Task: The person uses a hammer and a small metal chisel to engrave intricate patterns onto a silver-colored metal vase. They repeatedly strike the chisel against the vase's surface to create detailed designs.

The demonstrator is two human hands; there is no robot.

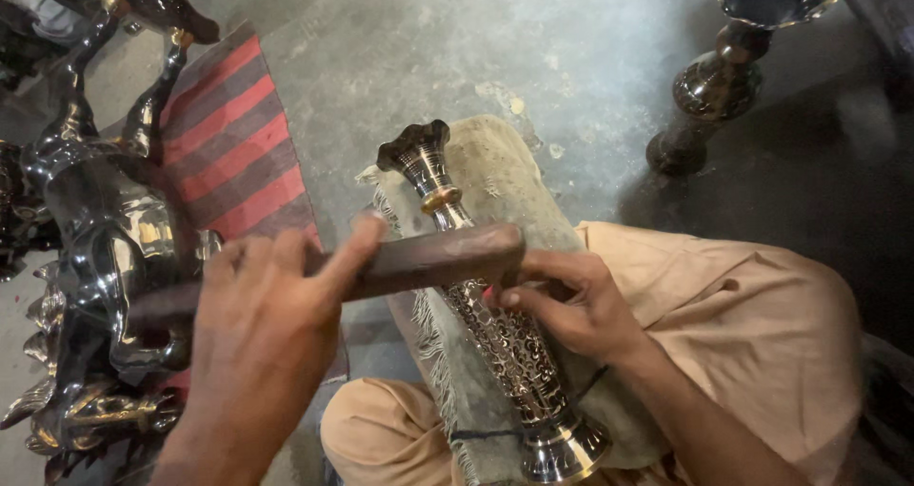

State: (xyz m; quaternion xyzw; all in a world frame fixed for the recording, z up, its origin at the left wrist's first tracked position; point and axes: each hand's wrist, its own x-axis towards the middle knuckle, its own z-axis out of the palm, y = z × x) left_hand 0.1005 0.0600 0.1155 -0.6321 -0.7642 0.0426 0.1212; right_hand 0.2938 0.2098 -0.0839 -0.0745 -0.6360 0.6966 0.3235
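Observation:
A tall metal vase (509,353) with engraved patterns and a dark flared mouth lies tilted across my lap on a fringed grey-green cloth (495,162). My left hand (257,334) grips a dark wooden bar (428,257) and holds it level above the vase's neck. My right hand (576,305) rests on the vase's body just under the bar's end. Its fingertips are pinched on a small tool with a reddish tip, pressed to the metal. Most of that tool is hidden by the fingers.
A shiny dark metal animal figure (95,229) stands close at the left, beside a red and grey striped mat (228,143). A dark metal stand (719,81) sits at the upper right on the grey concrete floor (428,48).

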